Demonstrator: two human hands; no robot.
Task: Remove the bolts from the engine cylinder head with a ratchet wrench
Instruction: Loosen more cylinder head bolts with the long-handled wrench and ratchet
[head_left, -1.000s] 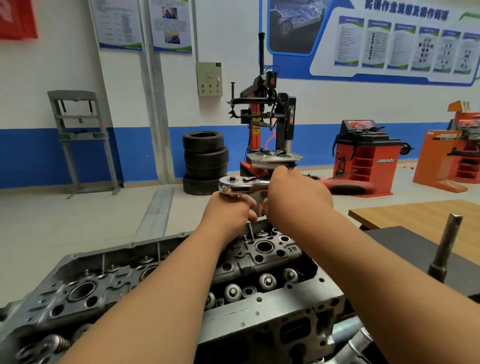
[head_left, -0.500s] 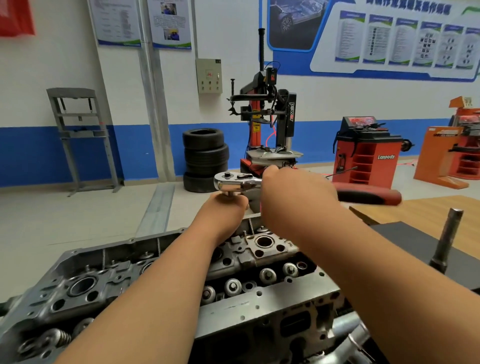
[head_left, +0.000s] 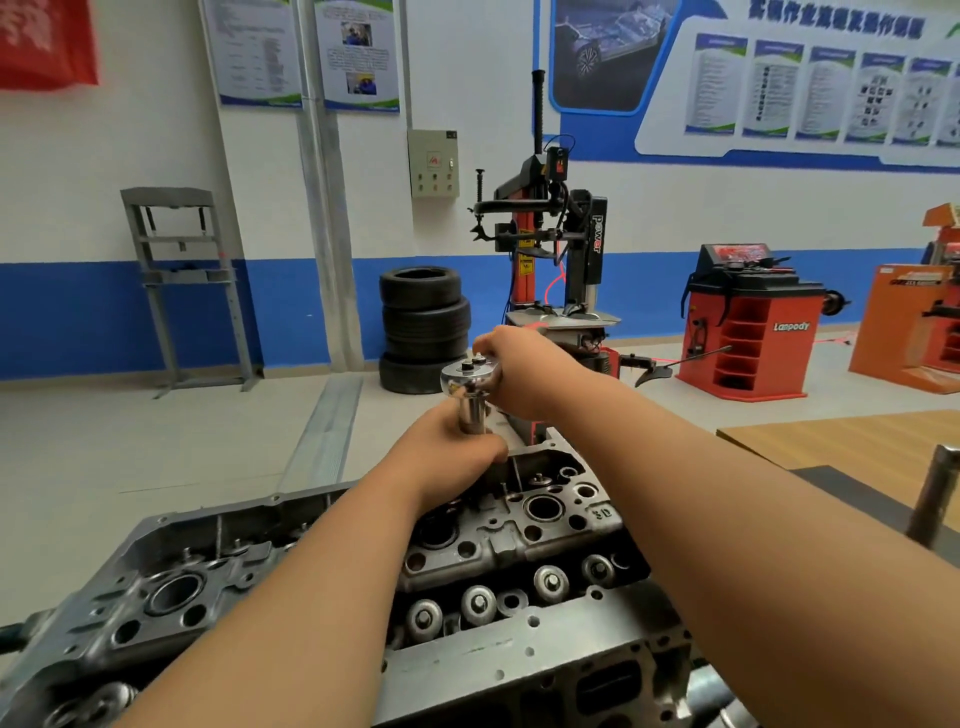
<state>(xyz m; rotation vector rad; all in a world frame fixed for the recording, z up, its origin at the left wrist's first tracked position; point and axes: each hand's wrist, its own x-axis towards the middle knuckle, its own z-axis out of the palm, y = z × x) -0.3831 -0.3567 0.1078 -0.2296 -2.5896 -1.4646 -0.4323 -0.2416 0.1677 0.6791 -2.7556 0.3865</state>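
Presently both hands work at the far end of the engine cylinder head (head_left: 519, 525), which lies lengthwise under the forearms. Left hand (head_left: 457, 452) is closed around the chrome socket (head_left: 471, 413), fingers wrapped about its lower part, just above the head casting. Ratchet wrench (head_left: 469, 376) head sits directly on top of that socket, above the left hand; its handle runs off to the right and is hidden inside the right hand (head_left: 524, 371), which is curled shut over it, right beside the ratchet head. The bolt itself is covered by the socket and left hand; cannot tell how far out it stands. Nearer than the hands, a row of round valve spring caps (head_left: 478, 603) shows along the head's side. Well beyond the hands: stacked tyres (head_left: 423, 327) and a tyre changer (head_left: 550, 234) against the blue-striped wall. Right of the right forearm, a wooden counter (head_left: 831, 441).
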